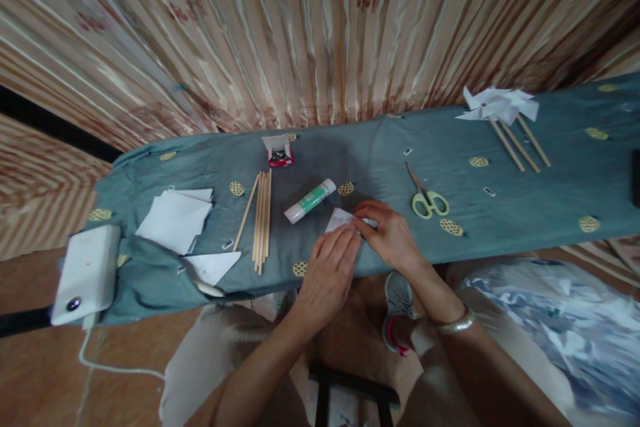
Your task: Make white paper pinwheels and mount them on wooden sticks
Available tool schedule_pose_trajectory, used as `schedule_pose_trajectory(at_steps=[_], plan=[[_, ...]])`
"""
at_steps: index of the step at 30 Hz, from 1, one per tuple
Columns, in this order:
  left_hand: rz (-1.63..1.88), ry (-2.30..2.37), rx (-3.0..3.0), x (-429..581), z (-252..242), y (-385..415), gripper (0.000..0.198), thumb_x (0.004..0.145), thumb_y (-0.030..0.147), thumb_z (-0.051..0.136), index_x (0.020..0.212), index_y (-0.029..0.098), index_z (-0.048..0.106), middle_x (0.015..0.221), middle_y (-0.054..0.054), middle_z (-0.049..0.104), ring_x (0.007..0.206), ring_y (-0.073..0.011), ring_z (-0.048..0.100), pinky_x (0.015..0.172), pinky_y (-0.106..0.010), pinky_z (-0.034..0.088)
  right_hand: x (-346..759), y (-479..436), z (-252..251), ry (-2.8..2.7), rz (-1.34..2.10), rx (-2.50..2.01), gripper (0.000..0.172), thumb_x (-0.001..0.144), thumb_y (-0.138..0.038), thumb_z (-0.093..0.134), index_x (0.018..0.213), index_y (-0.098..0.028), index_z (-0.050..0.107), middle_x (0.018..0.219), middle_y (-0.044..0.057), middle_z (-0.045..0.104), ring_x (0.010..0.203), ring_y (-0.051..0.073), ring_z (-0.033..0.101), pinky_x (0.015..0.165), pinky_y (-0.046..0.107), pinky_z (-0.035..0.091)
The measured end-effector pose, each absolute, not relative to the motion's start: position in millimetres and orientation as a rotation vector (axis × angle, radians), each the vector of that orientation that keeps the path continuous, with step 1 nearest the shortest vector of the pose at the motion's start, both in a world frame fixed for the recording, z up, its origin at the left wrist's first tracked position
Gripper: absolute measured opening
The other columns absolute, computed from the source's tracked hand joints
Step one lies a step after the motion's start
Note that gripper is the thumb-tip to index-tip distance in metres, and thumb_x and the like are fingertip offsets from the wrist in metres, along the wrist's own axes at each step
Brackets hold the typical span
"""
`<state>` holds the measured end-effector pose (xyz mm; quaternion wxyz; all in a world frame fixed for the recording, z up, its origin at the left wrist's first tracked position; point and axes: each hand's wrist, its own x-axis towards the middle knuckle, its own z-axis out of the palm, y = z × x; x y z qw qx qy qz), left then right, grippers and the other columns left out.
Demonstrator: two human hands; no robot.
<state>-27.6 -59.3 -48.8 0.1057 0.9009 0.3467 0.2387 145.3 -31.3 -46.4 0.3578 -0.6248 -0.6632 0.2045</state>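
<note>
White paper (338, 217) near the worktop's (370, 173) front edge lies under the left hand's (327, 273) close-set fingers, their grip hidden; the right hand (393, 237) pinches it. Steady pressure should keep edges aligned, glue stick (311, 201) just beyond.

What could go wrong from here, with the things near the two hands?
The left hand and right hand hide part of the small paper, so it might crease unnoticed. The glue stick lies on its side just beyond them, so a nudge might roll it away. The red box stands open toward the table's far edge; a bump could spill its small metal-looking pieces.
</note>
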Motion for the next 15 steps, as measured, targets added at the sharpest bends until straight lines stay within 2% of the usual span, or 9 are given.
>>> schedule_pose_trajectory(at_steps=[3, 7, 15], plan=[[0.565, 1.022, 2.723, -24, -59, -71, 0.048, 0.092, 0.019, 0.043, 0.139, 0.008, 0.038, 0.142, -0.018, 0.048, 0.14, -0.0269, 0.033, 0.112, -0.049, 0.031, 144, -31, -49, -1.695, 0.496, -1.646, 0.011, 0.083, -0.022, 0.059, 0.076, -0.022, 0.068, 0.094, 0.006, 0.07, 0.092, 0.021, 0.064, 0.087, 0.036, 0.048], [0.48, 1.045, 2.736, -24, -64, -75, 0.052, 0.091, 0.022, 0.045, 0.14, 0.007, 0.035, 0.147, -0.019, 0.041, 0.143, -0.0285, 0.025, 0.113, -0.05, 0.032, 144, -31, -51, -1.699, 0.49, -1.642, 0.009, 0.082, -0.022, 0.06, 0.077, -0.022, 0.068, 0.094, 0.005, 0.069, 0.092, 0.021, 0.063, 0.088, 0.037, 0.048], [0.483, 1.043, 2.72, -25, -63, -74, 0.052, 0.092, 0.023, 0.043, 0.141, 0.007, 0.034, 0.148, -0.02, 0.04, 0.143, -0.0295, 0.026, 0.113, -0.051, 0.032, 143, -29, -53, -1.686, 0.472, -1.657, 0.007, 0.081, -0.021, 0.061, 0.075, -0.023, 0.064, 0.091, 0.005, 0.069, 0.091, 0.022, 0.063, 0.086, 0.037, 0.048]])
